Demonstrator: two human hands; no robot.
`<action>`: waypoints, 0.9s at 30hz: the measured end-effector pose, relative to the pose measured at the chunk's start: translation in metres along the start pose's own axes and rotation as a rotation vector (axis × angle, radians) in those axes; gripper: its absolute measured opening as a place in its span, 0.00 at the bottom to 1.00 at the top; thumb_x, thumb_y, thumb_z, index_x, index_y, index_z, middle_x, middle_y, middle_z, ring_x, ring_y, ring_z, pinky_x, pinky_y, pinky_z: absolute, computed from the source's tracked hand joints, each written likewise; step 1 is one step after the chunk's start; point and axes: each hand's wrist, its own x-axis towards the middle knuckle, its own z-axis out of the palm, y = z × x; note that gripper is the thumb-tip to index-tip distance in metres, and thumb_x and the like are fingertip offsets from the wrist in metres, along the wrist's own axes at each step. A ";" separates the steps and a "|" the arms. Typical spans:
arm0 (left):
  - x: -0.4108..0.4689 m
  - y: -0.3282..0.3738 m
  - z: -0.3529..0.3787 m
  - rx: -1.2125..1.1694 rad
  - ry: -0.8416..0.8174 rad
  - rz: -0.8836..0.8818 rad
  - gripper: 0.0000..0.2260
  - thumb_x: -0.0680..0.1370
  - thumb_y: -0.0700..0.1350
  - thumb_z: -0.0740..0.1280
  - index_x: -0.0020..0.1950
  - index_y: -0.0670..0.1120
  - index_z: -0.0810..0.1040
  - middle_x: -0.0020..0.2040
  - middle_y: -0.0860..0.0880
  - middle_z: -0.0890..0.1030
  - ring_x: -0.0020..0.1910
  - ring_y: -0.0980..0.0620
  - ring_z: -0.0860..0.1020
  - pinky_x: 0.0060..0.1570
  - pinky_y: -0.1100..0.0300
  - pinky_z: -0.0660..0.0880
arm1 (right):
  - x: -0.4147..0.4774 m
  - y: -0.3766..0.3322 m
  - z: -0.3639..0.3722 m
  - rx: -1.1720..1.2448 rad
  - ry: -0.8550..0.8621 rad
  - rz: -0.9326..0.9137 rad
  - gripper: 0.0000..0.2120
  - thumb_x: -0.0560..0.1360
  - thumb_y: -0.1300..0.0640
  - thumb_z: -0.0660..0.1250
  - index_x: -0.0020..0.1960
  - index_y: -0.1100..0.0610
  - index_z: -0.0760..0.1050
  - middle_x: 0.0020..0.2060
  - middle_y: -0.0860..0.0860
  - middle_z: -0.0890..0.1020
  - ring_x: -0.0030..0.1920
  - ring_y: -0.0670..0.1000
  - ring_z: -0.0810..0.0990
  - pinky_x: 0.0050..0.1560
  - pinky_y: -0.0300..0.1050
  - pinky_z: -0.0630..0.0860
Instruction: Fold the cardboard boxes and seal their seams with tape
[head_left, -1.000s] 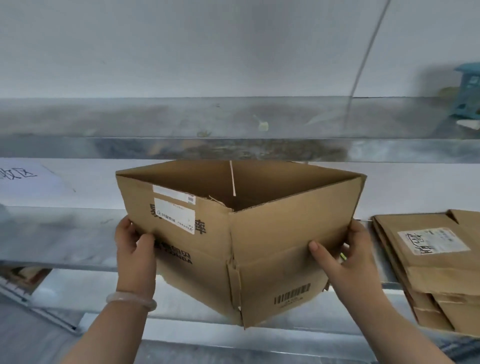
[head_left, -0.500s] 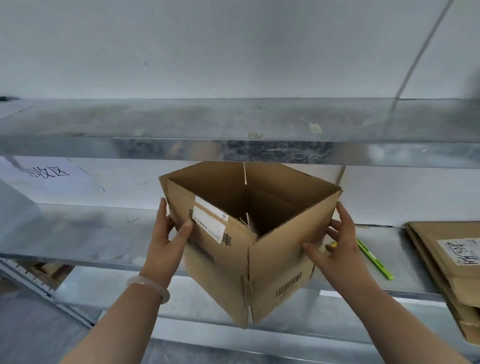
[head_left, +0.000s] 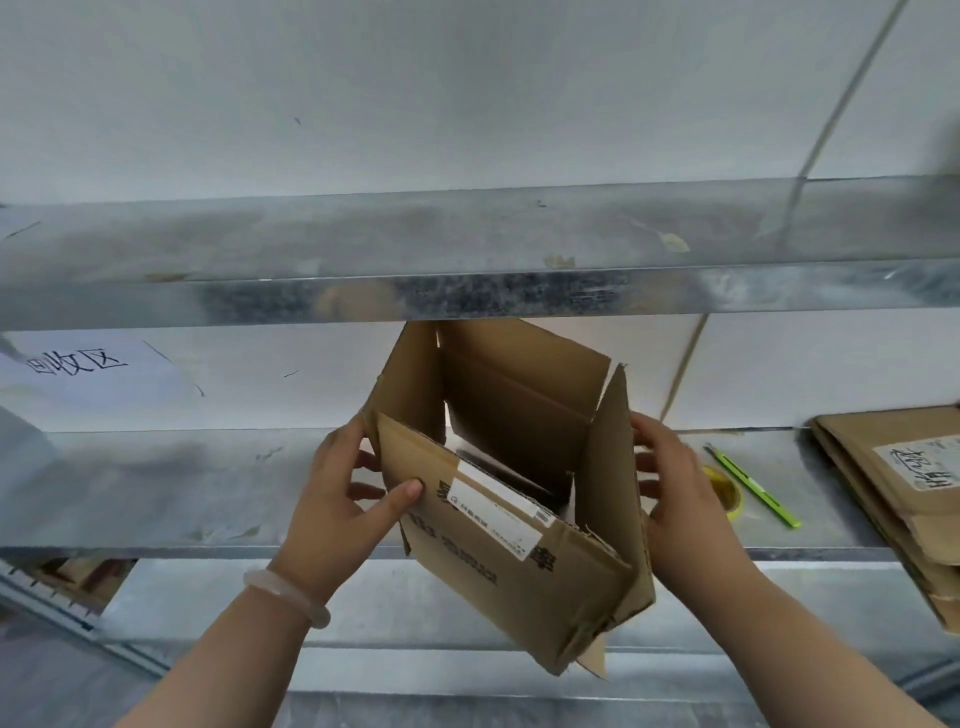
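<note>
Head view: early stage. One cardboard box (head_left: 519, 493) is opened out into a squared tube and held in the air, tilted, in front of the middle metal shelf (head_left: 156, 488). It is not resting on anything. Top flaps stand up, unfolded. At the lower end a flap hangs loose, so the bottom looks not yet folded shut. No fresh tape is visible on any seam; a white shipping label sits on the near wall. Left to do, as I judge it: fold the bottom flaps, tape the seam, then repeat for the stack of flattened boxes (head_left: 893, 499) lying on the shelf at right. The yellowish tape roll (head_left: 727, 493) lies on the shelf just behind the right hand, a green pen-like tool (head_left: 748, 486) beside it.

Left hand (head_left: 337, 499): grips the box's left corner, thumb pressed on the near wall beside the label, fingers curled round onto the left side. Pale bracelet (head_left: 288, 597) on that wrist.

Right hand (head_left: 675, 493): fingers spread and fairly straight, flat against the outside of the right wall, bracing it; thumb hidden, cannot tell if it hooks the box.
</note>
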 end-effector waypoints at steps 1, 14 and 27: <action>0.000 0.000 0.000 0.007 -0.008 0.008 0.32 0.67 0.62 0.69 0.66 0.73 0.57 0.61 0.60 0.68 0.55 0.62 0.74 0.40 0.76 0.74 | -0.001 -0.006 -0.002 0.108 -0.078 0.030 0.28 0.77 0.52 0.69 0.65 0.26 0.60 0.58 0.34 0.73 0.57 0.41 0.76 0.56 0.42 0.77; 0.005 0.002 -0.008 -0.070 -0.016 0.074 0.36 0.68 0.62 0.70 0.71 0.71 0.53 0.65 0.70 0.64 0.61 0.67 0.70 0.47 0.77 0.71 | 0.018 -0.034 -0.029 0.257 -0.007 0.211 0.25 0.71 0.47 0.70 0.67 0.35 0.72 0.54 0.33 0.79 0.51 0.36 0.79 0.40 0.31 0.76; 0.010 0.029 -0.024 0.189 -0.079 0.315 0.16 0.71 0.60 0.66 0.58 0.67 0.69 0.72 0.55 0.64 0.62 0.60 0.68 0.55 0.69 0.72 | 0.054 -0.053 -0.067 -0.202 -0.183 0.036 0.06 0.78 0.46 0.65 0.48 0.37 0.80 0.45 0.31 0.77 0.48 0.35 0.74 0.45 0.28 0.64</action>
